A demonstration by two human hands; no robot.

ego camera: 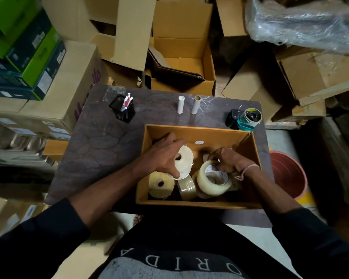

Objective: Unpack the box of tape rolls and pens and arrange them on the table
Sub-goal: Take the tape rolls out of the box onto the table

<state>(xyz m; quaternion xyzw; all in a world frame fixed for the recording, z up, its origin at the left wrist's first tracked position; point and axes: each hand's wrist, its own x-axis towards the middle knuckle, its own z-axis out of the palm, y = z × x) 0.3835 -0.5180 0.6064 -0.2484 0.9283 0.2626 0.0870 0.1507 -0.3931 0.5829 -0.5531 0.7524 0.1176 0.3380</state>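
An open cardboard box stands on the dark table in front of me. Inside it, my left hand grips a thick white tape roll. My right hand holds a clear tape roll by its inner rim. Below them lie a cream roll and a thin clear roll. A black mesh holder with pens sits at the table's back left.
Two upright tubes, one white and one beige, stand at the table's back edge. A tape dispenser sits at the back right. Cardboard boxes surround the table. A red bucket is on the floor to the right.
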